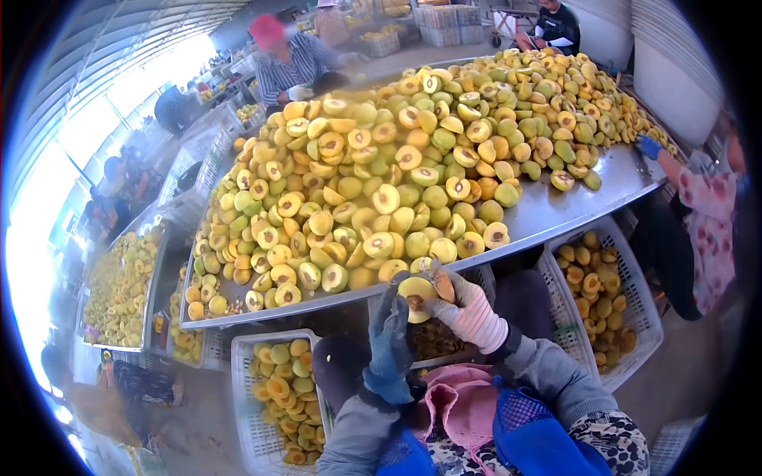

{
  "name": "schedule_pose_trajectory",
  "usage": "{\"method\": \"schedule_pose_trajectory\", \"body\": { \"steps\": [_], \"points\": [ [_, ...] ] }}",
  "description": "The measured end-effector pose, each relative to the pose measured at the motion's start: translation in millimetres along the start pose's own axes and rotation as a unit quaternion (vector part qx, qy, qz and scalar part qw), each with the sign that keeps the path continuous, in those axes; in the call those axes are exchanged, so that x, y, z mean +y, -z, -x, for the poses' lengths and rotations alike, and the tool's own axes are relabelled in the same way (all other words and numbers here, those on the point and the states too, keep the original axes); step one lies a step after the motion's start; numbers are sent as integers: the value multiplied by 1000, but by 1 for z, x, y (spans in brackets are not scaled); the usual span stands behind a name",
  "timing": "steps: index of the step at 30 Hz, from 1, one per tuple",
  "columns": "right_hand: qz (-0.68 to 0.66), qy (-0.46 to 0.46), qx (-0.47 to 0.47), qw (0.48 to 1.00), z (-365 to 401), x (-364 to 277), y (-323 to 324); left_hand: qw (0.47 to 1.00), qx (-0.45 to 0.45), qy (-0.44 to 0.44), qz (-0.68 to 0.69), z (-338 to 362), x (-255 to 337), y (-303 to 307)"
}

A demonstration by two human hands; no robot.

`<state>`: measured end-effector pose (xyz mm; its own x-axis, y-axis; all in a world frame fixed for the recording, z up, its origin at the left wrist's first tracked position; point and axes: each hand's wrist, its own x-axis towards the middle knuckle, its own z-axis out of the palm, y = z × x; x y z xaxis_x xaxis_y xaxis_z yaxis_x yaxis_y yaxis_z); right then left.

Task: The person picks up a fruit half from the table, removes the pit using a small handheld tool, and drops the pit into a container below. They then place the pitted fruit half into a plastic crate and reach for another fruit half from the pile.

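My left hand, in a blue glove, is closed around the side of a halved yellow peach, its cut face with a brown centre turned up. My right hand, in a pale striped glove, grips a small wooden-handled tool. The tool's tip is beside the fruit, and the right fingers touch the peach's edge. Both hands are close together at the near edge of a metal table, which bears a large heap of halved peaches.
Below the table edge, white crates of peach halves stand to my left and right. Between my knees is a bin of brown pits. A person in a striped shirt sits across the table; a blue-gloved hand reaches in at right.
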<state>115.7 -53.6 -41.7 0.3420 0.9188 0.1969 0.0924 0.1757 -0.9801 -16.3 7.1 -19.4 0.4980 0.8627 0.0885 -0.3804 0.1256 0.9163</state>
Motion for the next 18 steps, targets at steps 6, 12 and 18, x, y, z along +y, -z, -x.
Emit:
{"method": "schedule_pose_trajectory", "body": {
  "steps": [6, 12, 18],
  "points": [
    [216, 70, -29, 973, -3, 0, 5, 988, 20, 119, 99, -8, -5, 25],
    [209, -15, -48, 977, 27, -10, 4, 974, 75, 85, 198, -15, -22, 31],
    [325, -32, -73, 942, 25, -6, -3, 959, 17, -154, -237, -5, -9, 16]
  ]
}}
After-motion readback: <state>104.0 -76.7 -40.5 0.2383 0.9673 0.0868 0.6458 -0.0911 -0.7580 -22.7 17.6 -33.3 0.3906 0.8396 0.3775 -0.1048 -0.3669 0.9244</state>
